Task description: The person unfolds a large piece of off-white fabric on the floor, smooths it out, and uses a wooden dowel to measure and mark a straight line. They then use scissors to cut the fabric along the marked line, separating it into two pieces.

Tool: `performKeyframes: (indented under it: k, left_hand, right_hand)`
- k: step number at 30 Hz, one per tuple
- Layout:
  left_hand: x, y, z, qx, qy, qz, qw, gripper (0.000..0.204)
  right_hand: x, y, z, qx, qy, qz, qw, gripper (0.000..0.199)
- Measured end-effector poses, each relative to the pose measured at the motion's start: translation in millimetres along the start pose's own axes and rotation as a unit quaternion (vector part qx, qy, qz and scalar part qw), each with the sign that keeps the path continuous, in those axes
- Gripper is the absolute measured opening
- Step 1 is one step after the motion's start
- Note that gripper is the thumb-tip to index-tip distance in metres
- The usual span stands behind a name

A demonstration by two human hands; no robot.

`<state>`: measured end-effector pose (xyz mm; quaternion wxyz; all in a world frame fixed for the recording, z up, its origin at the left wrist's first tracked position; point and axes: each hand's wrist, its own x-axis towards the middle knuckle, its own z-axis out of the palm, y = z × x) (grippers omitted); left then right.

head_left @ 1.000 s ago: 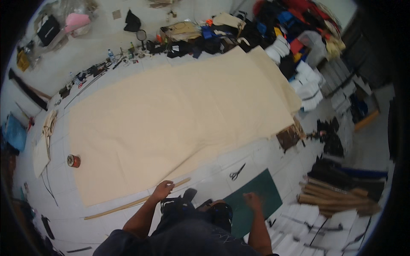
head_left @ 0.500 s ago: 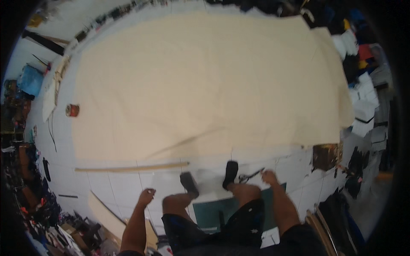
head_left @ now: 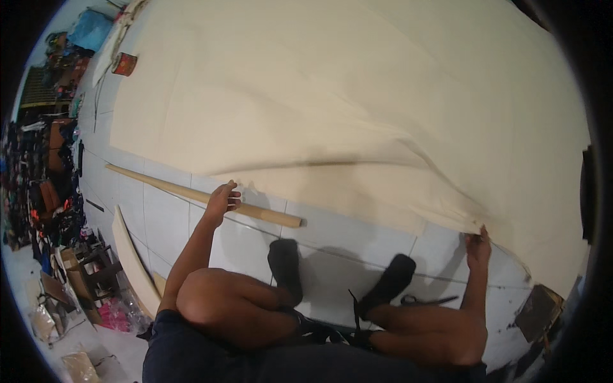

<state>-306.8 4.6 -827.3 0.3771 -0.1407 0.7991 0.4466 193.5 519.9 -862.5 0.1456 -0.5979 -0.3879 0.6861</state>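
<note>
A large cream cloth (head_left: 345, 83) lies spread over the white tiled floor (head_left: 166, 223). My left hand (head_left: 223, 198) rests on a long wooden stick (head_left: 191, 195) that lies just below the cloth's near edge, fingers curled over it. My right hand (head_left: 477, 246) pinches the cloth's near edge at the right, where the fabric is lifted into a fold. I crouch with my knees and black-socked feet (head_left: 285, 265) between both hands.
A small red tin (head_left: 124, 64) stands by the cloth's far left corner. Scissors (head_left: 424, 299) lie near my right foot. A curved wooden board (head_left: 131, 258) lies at the left, with cluttered boxes and bags beyond it. A dark object (head_left: 539, 313) sits at lower right.
The view has dropped closer to the floor. My left hand has come down onto the stick, and my right hand has reached out and taken the cloth's edge.
</note>
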Motion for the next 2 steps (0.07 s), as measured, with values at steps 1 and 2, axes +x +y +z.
performKeyframes:
  k: [1, 2]
  left_hand:
    - [6, -11, -11, -0.018, 0.006, -0.009, 1.0, 0.049]
    - [17, -17, -22, -0.023, 0.045, -0.003, 0.999, 0.051]
  right_hand:
    - [2, 5, 2, 0.061, -0.024, -0.05, 0.997, 0.072]
    - [11, 20, 16, 0.066, -0.033, -0.047, 0.996, 0.072]
